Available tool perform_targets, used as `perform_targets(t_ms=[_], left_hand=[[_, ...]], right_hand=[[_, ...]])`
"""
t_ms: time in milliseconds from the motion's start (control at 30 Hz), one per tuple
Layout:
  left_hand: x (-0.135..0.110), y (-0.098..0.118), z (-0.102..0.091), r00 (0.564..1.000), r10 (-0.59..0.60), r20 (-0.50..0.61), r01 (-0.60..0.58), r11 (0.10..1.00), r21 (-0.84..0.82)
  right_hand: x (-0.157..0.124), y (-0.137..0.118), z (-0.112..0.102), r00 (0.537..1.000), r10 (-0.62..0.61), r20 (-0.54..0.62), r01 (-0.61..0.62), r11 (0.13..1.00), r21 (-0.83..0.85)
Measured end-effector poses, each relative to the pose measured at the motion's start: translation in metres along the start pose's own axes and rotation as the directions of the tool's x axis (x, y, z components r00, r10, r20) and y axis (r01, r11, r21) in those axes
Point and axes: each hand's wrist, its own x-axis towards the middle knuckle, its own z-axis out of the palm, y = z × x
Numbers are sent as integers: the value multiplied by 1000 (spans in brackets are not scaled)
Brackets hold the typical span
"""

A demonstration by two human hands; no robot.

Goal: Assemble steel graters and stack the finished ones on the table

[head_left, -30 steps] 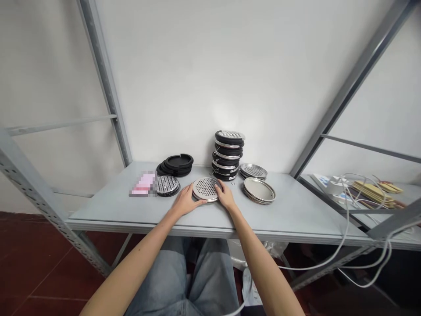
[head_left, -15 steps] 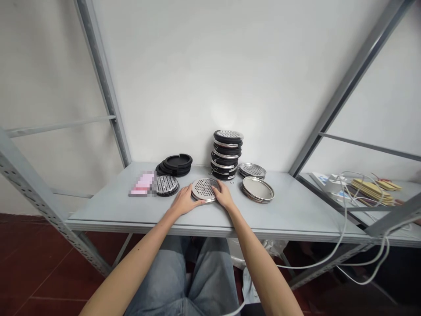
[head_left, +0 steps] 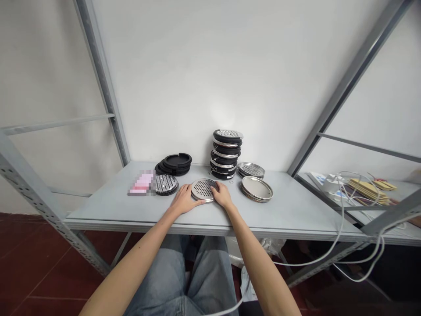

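A round perforated metal plate [head_left: 201, 189] with a raised rim lies flat on the grey table in front of me. My left hand [head_left: 185, 200] is curved around its left edge, thumb along the near rim. On the opposite side, my right hand [head_left: 223, 195] grips the edge, its thumb over the holes. The fingertips beneath and behind the rim are partly hidden. To the left sits a slotted shiny metal disc [head_left: 166, 183] on a black base. Right of my hands is a stack of plain round metal trays [head_left: 258, 188].
Behind the plate rises a tall stack of black rings and metal discs [head_left: 226, 153]. Black round bases [head_left: 176, 163] are piled at the back left, and more perforated plates [head_left: 251, 169] lie at the right. Metal shelf posts [head_left: 101, 79] flank the table; white cables [head_left: 342, 228] hang at the right.
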Motion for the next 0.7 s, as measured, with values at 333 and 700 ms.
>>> perform_targets(t_ms=[333,700], left_hand=[[0,2,0,1000,3,10,-3,999,35],[0,2,-2,1000,11,22,-12,997,82]], right_hand=[[2,1,1,999,39,6,-39,999,-13],[4,1,-1,998,55,39,-53,997,-54]])
